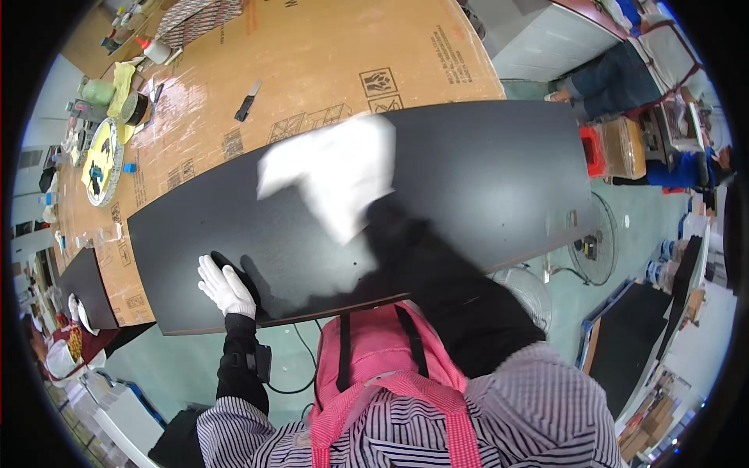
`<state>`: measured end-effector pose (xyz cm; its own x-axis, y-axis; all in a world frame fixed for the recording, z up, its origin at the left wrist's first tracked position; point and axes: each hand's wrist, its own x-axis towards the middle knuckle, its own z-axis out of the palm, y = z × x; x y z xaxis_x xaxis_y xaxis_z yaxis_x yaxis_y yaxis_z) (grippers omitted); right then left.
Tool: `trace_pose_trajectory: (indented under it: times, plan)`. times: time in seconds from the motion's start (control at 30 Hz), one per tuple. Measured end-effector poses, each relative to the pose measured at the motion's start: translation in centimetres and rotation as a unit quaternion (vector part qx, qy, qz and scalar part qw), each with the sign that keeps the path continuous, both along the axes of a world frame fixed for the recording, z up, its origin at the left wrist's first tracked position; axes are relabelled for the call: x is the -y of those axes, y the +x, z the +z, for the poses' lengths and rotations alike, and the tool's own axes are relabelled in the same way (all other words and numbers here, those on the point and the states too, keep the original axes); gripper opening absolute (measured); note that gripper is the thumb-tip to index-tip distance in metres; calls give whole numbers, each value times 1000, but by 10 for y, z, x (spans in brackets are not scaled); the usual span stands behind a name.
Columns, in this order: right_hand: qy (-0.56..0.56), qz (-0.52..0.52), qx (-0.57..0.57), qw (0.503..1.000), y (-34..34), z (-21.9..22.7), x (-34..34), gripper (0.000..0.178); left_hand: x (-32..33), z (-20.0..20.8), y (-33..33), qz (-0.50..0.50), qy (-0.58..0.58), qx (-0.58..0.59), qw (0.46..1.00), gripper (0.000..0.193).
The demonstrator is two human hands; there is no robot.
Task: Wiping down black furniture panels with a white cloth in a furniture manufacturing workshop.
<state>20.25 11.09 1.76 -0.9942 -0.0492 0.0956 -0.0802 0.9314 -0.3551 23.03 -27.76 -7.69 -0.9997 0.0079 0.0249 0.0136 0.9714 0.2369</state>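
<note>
The left hand point(225, 287), in a white glove, lies flat with fingers spread on the near left corner of the black panel point(484, 179), which spans the middle of the view on the cardboard-covered tabletop point(328, 54). The panel looks stiff, broad and probably heavy, its matte face likely to scratch; its near edge overhangs and seems the best place to grip. At about twelve o'clock from that hand, the right hand point(343, 183) is blurred, its fingers apparently bunched in a white cloth point(312, 160) pressed on the panel; I cannot tell the grip exactly. The cloth is soft and light.

At ten o'clock lie a round tray point(101, 160), a green jar point(97, 91) and a yellow rag point(122, 86); a knife-like tool point(247, 100) rests at eleven. At three o'clock a floor fan point(593, 243) stands just off the panel's right end, with a seated person point(605, 74) beyond.
</note>
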Motion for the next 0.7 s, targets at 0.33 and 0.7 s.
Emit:
trace_pose_trajectory:
  times: [0.33, 0.7]
  plan:
    - [249, -434, 48, 864, 82, -77, -369, 26, -44, 21, -13, -1, -55, -18, 998, 66]
    - [-4, 128, -55, 990, -108, -53, 146, 33, -24, 16, -1, -5, -57, -42, 997, 70]
